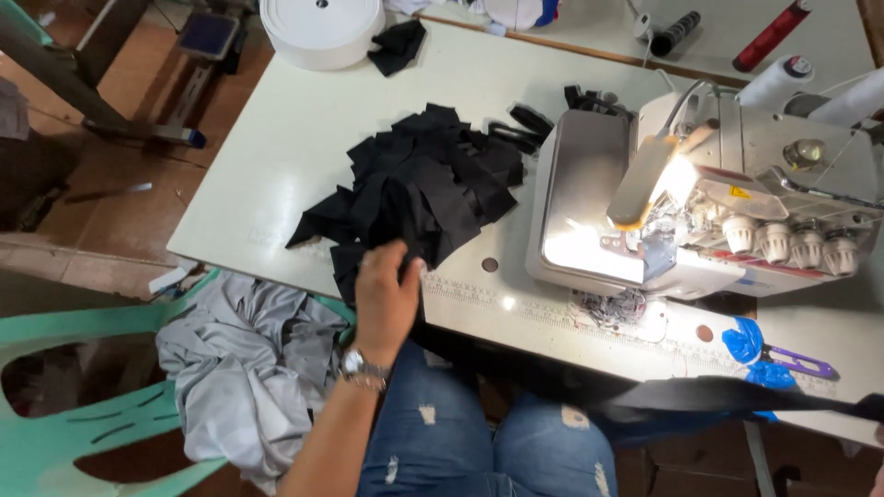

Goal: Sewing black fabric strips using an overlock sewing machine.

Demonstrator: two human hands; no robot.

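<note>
The broad pale-cream sewing table (276,156) fills the view, and on it, well to the right of the fingers, stands the white overlock sewing machine (700,202) with its lamp lit. Just beyond the fingertips lies the loose heap of black cut fabric pieces (424,184), spread toward the machine. Below the wrist, a bundle of crumpled grey cloth (249,368) rests on the mint-green plastic chair (55,396). A long black fabric strip (727,394) runs along the table's near edge, right of the fingers. The left hand (385,299) reaches up to the near edge of the heap, its fingers curled together and pinching the edge of a black piece (405,260). The right hand is out of view. To do this cleanly, the pinch should take only one layer at its edge and lift it free without dragging the neighbouring pieces off the table.
</note>
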